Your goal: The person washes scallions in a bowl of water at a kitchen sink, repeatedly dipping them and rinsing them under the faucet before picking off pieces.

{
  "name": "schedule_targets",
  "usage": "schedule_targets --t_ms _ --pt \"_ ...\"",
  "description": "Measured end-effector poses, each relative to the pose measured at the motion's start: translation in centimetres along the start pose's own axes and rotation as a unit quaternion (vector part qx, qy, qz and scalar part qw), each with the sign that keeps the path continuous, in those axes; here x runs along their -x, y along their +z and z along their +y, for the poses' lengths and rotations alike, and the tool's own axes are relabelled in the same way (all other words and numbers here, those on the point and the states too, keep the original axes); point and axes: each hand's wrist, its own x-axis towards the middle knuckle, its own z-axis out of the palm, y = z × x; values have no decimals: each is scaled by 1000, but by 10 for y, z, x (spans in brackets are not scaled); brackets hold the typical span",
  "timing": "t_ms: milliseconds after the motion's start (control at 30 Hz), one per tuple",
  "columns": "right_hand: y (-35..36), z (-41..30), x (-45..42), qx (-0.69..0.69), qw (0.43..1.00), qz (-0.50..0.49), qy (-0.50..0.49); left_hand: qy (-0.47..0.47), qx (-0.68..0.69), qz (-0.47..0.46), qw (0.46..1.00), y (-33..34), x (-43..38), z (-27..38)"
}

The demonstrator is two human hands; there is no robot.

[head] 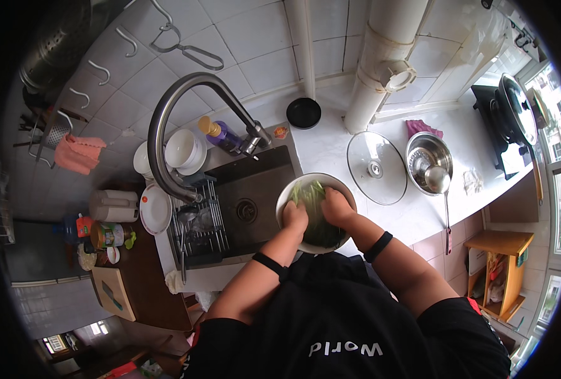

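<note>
A large white bowl (284, 189) holds long green leafy vegetables (314, 201), with pale stems towards the far rim and dark leaves near me. It sits at the right edge of the sink, over the counter's border. My left hand (295, 217) reaches in from the left, its fingers curled on the greens. Across from it, my right hand (337, 207) grips the greens from the right side, thumb up by the stems. Fingertips of both hands are partly hidden among the greens. Both forearms wear black bands.
Left of the bowl is the steel sink (261, 189), under a tall curved faucet (155, 123). A drying rack (204, 222) spans its left side. On the right counter lie a glass lid (373, 175) and a steel pot (415, 158) with a ladle (438, 180). Beyond stands a stove (489, 128).
</note>
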Motion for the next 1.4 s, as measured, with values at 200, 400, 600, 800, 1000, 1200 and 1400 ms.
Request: schedule_targets --t_ms 200,400,600,800,1000,1200,1400 --pt "10 -27 4 -14 998 -29 48 -11 89 -92 992 -1 4 -5" --pt "12 -34 -3 -144 984 -16 103 89 -25 -211 973 -12 6 18" --pt "-8 -59 6 -71 991 -10 114 142 63 -174 972 3 10 -1" --pt "0 -49 -7 9 997 24 67 39 14 -176 983 -16 30 32" --pt "-3 -44 -13 61 992 -13 108 122 -83 -116 982 -11 29 21" --pt "11 -26 -14 195 977 -81 15 190 -136 -19 972 -7 36 19" --pt "3 -36 -9 61 992 -74 86 161 -109 -94 976 -8 22 16"
